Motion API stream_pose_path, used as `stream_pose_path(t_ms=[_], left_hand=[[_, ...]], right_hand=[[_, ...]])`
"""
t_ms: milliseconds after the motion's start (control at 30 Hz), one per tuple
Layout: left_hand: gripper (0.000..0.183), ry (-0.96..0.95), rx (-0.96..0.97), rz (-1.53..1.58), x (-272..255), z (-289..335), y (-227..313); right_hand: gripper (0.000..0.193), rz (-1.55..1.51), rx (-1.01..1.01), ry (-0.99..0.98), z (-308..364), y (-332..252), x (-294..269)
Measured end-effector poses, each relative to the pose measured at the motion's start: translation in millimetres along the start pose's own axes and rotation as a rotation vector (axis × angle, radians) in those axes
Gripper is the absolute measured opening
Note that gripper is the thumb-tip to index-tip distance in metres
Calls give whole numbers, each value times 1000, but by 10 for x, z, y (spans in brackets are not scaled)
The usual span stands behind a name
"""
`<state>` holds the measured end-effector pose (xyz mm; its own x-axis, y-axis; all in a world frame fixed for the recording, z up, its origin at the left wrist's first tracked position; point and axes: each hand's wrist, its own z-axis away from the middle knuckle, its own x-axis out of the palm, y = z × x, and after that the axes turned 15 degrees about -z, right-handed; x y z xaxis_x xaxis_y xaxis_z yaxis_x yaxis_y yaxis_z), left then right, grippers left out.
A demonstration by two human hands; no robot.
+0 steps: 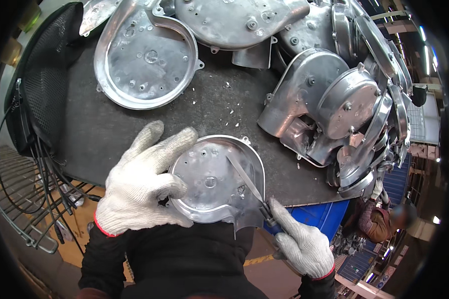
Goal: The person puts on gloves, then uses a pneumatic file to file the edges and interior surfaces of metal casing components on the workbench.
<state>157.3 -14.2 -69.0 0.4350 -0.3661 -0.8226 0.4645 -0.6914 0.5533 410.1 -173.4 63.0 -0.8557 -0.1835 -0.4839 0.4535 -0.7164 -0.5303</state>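
A: Identify the workpiece and its position.

B: A cast-aluminium blower housing half (215,180), snail-shaped, dull silver, with a shallow raised rim and small bosses and holes across its flat face. It rests at the near edge of the dark workbench mat (105,129), directly in front of the person. Its rounded end faces away from the person; the squared outlet end points toward the person's lower right.

A: State of the left hand?

B: The left hand (142,182), in a white knitted cotton glove with a red cuff, grips the housing's left rim, fingers spread over the top edge, thumb on the face.

A: And the right hand?

B: The right hand (302,244), gloved likewise, is clenched on the blue handle of a flat metal file (247,182). The file's long axis runs diagonally, tip to upper left, lying across the housing's right side.

A: Surroundings?

B: Metal chips (229,117) dot the mat. Similar castings (334,94) are heaped at right; one large open housing (144,55) lies at upper left. A black mesh chair back (45,74) stands at left.
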Motion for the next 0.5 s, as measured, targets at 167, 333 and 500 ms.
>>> stream_pose_path(t_ms=[167, 333, 500], left_hand=[[62, 0, 24, 5, 16, -1, -30], [55, 97, 35, 33, 66, -25, -41], [60, 56, 38, 50, 19, -20, -32]], right_hand=[[61, -51, 153, 60, -13, -74, 36], [62, -37, 85, -22, -69, -58, 64], [63, -44, 143, 42, -21, -49, 71]])
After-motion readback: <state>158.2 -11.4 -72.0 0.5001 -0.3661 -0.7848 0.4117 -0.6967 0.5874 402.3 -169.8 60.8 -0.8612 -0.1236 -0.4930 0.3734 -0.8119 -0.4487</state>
